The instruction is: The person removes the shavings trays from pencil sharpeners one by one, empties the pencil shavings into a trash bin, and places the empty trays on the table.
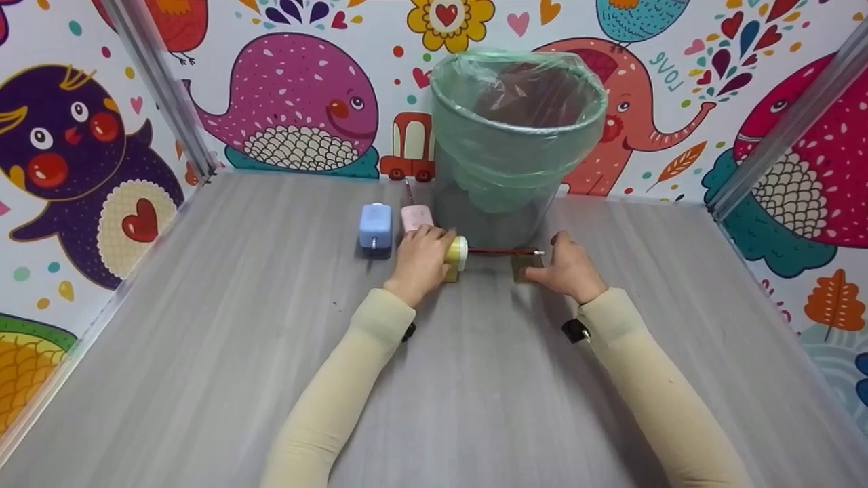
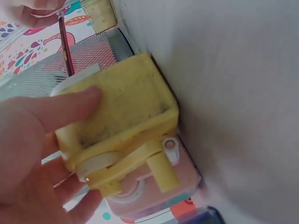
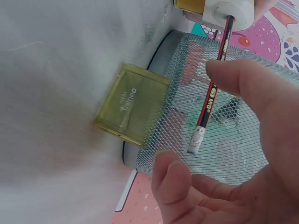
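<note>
My left hand [image 1: 422, 263] grips a yellow pencil sharpener [image 2: 121, 102], thumb over its scuffed flat face. The sharpener's crank handle [image 2: 162, 171] shows in the left wrist view. A red and black striped pencil [image 3: 212, 95] sticks out of the sharpener's white front, its white eraser end toward my right hand [image 1: 573, 268]. That hand is spread around the eraser end, thumb close to the pencil; whether the thumb touches it I cannot tell. Beside the right hand, a translucent yellow shavings drawer [image 3: 133, 105] with "deli" lettering stands on the table, out of the sharpener.
Behind the hands stands a mesh bin [image 1: 488, 210] lined with a green plastic bag [image 1: 519, 146]. A blue sharpener [image 1: 375, 226] and a pink sharpener [image 1: 416, 217] stand to the left on the grey table [image 1: 271, 325]. Patterned walls [image 1: 298, 95] enclose the table's back and sides.
</note>
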Action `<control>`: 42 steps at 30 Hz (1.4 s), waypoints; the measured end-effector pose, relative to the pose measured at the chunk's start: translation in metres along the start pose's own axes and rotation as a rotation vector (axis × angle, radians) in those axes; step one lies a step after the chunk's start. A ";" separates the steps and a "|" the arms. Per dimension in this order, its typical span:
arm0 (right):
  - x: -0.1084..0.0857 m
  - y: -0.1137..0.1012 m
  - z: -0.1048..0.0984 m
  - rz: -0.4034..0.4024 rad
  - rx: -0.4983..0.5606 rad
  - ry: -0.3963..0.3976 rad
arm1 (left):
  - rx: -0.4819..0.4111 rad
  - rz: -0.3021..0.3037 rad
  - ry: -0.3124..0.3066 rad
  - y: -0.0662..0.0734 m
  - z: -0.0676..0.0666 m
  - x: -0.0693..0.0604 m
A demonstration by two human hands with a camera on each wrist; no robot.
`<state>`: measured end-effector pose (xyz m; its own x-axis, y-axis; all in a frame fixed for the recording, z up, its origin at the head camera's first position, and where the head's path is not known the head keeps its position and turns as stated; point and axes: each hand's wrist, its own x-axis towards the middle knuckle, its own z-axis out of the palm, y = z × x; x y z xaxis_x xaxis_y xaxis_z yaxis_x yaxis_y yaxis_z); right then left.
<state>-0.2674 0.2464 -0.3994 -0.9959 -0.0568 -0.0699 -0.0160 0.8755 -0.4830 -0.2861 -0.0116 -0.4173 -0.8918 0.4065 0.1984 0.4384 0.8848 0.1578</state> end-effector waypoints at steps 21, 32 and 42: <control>0.000 0.005 -0.001 0.028 0.021 -0.009 | -0.067 -0.021 0.047 -0.003 -0.012 0.001; -0.002 0.006 -0.004 0.067 0.050 -0.060 | -0.174 -0.224 0.175 -0.057 -0.041 0.004; -0.006 0.007 0.000 0.033 0.047 -0.039 | -0.151 -0.251 -0.075 -0.092 -0.040 0.000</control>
<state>-0.2620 0.2533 -0.4021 -0.9916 -0.0480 -0.1197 0.0215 0.8537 -0.5203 -0.3223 -0.1021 -0.3926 -0.9777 0.2002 0.0638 0.2100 0.9183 0.3357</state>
